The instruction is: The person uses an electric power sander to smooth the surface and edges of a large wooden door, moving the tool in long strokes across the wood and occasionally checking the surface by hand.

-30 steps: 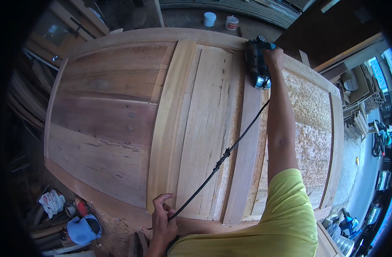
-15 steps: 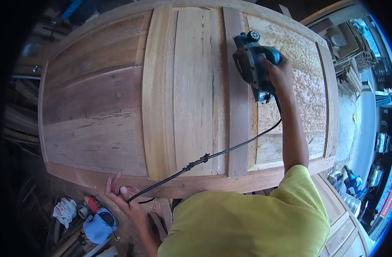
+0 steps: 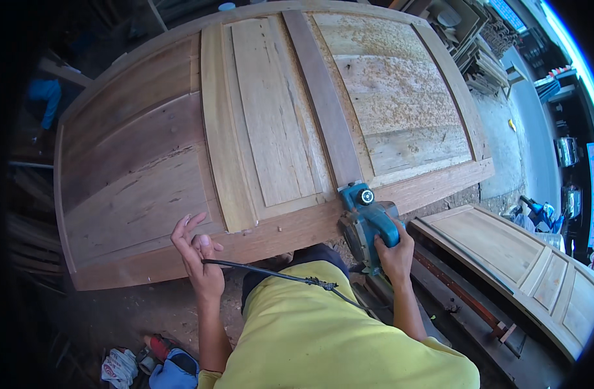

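My right hand (image 3: pixel 397 254) is wrapped round the rear handle of a teal electric planer (image 3: pixel 367 223). The planer's front, with its round knob, rests at the near end of a dark crosspiece (image 3: pixel 323 104) in a large panelled wooden door (image 3: pixel 277 117). Its rear hangs past the door's near edge. From the planer a black power cord (image 3: pixel 271 271), with a ragged taped patch, runs left across my yellow shirt. At the near left edge my left hand (image 3: pixel 201 253) holds this cord by the thumb, its other fingers loosely raised.
Wood shavings cover the door's right panel (image 3: pixel 407 97). Another panelled door (image 3: pixel 504 246) lies lower at right, beside a dark metal frame (image 3: pixel 465 292). A white plastic bag (image 3: pixel 120 367) and a blue bundle (image 3: pixel 175 371) sit on the floor at lower left. Boards are stacked (image 3: pixel 485 65) at upper right.
My right hand has drawn the planer toward me, from the crosspiece's far part to its near end. The cord now sags. My left hand has risen slightly, and the view has turned.
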